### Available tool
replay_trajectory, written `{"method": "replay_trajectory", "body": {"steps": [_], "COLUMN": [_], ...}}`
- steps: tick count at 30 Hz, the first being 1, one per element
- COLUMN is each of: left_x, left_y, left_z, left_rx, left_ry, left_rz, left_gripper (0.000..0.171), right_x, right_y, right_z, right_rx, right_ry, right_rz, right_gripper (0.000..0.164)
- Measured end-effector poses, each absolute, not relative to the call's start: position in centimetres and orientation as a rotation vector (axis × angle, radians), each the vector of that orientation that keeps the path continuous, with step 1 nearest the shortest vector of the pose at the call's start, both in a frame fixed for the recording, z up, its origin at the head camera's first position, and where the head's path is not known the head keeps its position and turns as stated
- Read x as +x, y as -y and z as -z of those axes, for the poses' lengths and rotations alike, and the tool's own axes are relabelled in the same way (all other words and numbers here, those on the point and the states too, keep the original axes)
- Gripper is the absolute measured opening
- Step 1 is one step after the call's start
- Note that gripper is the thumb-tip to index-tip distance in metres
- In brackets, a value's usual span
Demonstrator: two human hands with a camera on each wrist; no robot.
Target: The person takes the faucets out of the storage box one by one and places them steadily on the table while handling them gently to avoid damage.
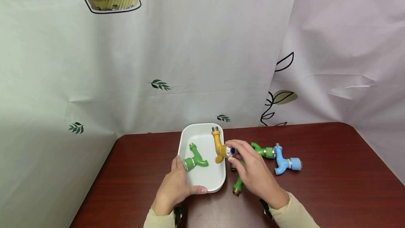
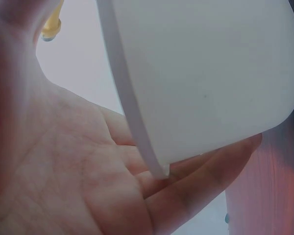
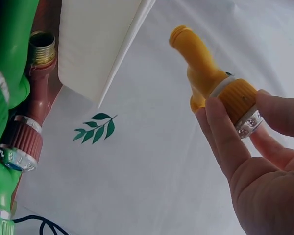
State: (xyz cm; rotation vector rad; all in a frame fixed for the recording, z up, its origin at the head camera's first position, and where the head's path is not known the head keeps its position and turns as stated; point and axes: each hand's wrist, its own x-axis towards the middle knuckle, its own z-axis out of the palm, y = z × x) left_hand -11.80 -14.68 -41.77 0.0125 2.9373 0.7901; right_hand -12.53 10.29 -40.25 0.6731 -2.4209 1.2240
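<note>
My left hand [image 1: 175, 185] grips the white plastic tray [image 1: 205, 180], thumb at its near rim and fingers along its left side. In the left wrist view, the fingers reach against the tray's outer wall [image 2: 206, 93]. A green tap [image 1: 197, 156] lies inside the tray. Over the tray's right side, my right hand [image 1: 256, 168] pinches a yellow tap [image 1: 219, 147] by its knob end, its threaded end pointing away. The right wrist view shows the yellow tap [image 3: 201, 58] held up between thumb and fingers, beside the tray.
Right of the tray, a blue tap [image 1: 283, 161] and a green tap [image 1: 261, 150] lie on the dark red table [image 1: 332, 175]. Another green tap [image 1: 238, 185] is partly under my right hand. A brown-red tap [image 3: 36, 98] sits among them. A patterned curtain [image 1: 205, 52] hangs behind.
</note>
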Motion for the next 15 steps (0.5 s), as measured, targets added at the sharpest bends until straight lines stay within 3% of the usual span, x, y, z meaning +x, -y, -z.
{"method": "replay_trajectory", "body": {"steps": [15], "left_x": [-11.8], "left_y": [14.8], "left_z": [41.9], "left_rx": [0.032], "left_ry": [-2.936], "left_rz": [-0.782], "left_gripper": [0.146], "right_x": [-11.6], "right_y": [-11.6], "right_z": [40.9], "right_rx": [0.644], "right_ry": [2.395], "right_rz": [-1.319], "right_gripper": [0.049]}}
